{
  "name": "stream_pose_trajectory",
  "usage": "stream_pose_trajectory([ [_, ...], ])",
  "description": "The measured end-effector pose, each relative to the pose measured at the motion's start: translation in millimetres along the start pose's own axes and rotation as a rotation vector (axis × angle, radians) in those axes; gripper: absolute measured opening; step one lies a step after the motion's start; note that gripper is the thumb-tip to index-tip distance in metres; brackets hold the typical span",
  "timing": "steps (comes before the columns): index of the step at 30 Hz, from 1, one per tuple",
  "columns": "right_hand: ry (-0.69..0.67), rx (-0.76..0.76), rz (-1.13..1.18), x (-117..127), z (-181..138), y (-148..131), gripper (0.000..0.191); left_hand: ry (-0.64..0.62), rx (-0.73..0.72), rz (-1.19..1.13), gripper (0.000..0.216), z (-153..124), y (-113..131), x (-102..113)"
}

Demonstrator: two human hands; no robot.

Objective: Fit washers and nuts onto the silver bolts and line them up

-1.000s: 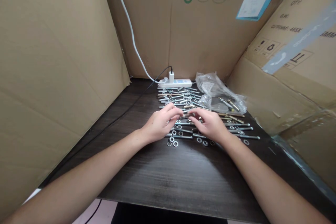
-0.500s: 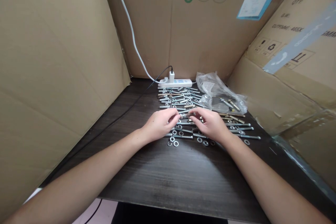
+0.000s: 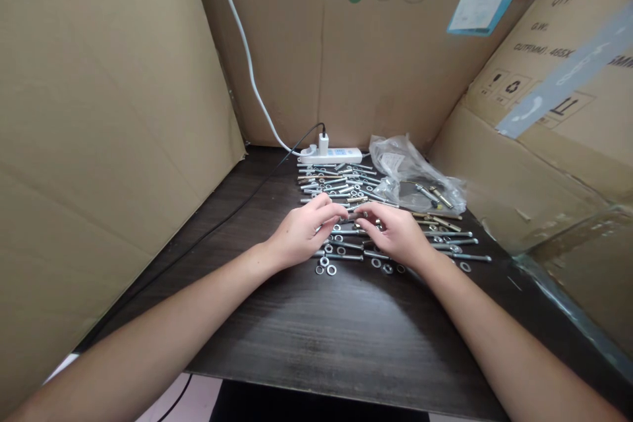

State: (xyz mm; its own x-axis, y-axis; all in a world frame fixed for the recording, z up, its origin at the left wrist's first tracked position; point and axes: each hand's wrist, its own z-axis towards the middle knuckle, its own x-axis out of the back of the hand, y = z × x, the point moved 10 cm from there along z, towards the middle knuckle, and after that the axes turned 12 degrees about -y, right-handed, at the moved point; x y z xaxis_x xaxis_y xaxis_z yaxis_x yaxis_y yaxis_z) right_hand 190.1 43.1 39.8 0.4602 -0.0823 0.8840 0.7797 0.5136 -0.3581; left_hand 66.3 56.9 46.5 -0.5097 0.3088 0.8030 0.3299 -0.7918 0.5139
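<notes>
Between my two hands a short metal bolt (image 3: 352,216) lies roughly level, just above the rows of hardware. My right hand (image 3: 398,232) pinches its right end with thumb and fingers. At the other end, the thumb and fingertips of my left hand (image 3: 299,232) close around the bolt and cover whatever sits there. Below the hands are long bolts (image 3: 351,257), a hex nut (image 3: 324,262) and flat washers (image 3: 331,270). More bolts (image 3: 457,242) stretch out past my right wrist, with a washer (image 3: 465,267) near them.
Behind the hands, several rows of bolts and nuts (image 3: 336,183) reach back to a white power strip (image 3: 331,156). A clear plastic bag (image 3: 403,161) lies at right. A black cable (image 3: 237,208) crosses the dark table (image 3: 316,336). Cardboard boxes (image 3: 281,46) wall in three sides.
My left fingers have shifted up and right over the bolt's left end, hiding the ring-shaped metal part that showed there. My right hand stays nearly still.
</notes>
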Motion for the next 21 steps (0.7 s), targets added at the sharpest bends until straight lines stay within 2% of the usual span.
stream_pose_trajectory([
  [10,0.016,0.002,0.002,2.7,-0.1,-1.3,0.017,0.027,0.067,-0.015,0.014,2.4,-4.1,3.5],
  [19,0.01,-0.01,0.01,2.2,0.6,0.3,0.016,-0.036,0.111,0.075,0.031,4.5,-7.8,-3.4],
  [21,0.004,-0.008,0.012,1.7,0.8,-0.3,0.015,-0.026,0.125,0.065,0.028,3.9,-8.6,-2.4],
])
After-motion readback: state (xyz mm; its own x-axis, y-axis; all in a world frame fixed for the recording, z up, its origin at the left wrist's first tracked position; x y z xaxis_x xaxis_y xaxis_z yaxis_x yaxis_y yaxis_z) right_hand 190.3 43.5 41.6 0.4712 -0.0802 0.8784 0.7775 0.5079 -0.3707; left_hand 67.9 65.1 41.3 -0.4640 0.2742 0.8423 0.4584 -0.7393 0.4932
